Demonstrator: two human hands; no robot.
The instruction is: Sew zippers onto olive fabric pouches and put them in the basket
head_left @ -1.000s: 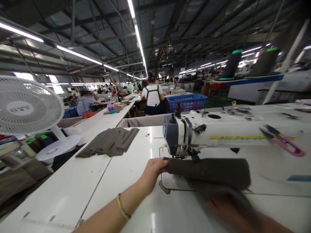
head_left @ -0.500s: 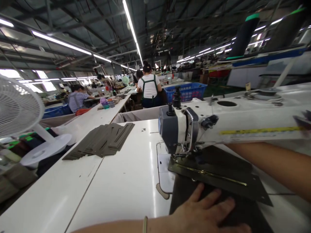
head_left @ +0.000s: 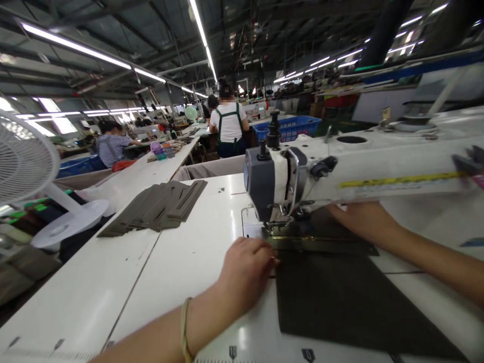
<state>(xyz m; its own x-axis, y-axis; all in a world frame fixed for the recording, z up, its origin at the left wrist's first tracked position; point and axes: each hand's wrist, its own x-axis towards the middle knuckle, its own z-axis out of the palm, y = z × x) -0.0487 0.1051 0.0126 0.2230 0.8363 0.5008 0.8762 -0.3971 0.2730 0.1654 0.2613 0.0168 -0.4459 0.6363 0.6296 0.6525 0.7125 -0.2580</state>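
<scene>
My left hand (head_left: 249, 267) is at the left edge of a dark grey-green panel (head_left: 340, 297), just in front of the sewing machine (head_left: 270, 186). Its fingers are curled and pinch the panel's edge. A narrow strip with a gold-toothed zipper (head_left: 298, 238) lies across the panel, its left end at the presser foot (head_left: 276, 225). My right hand (head_left: 359, 219) reaches under the machine arm and rests on the panel's far right part. The machine hides most of its fingers, so their grip does not show.
A fanned stack of grey-green pieces (head_left: 159, 206) lies left on the white table (head_left: 181, 272). Beyond it stands a white fan (head_left: 71, 217). A blue basket (head_left: 291, 128) and a co-worker in a white shirt (head_left: 230, 126) are ahead; another person (head_left: 111, 143) sits further left.
My left hand has gone from lying spread on the panel to pinching its left edge near the needle. My right hand has come into view behind the machine head. The zipper strip has turned level.
</scene>
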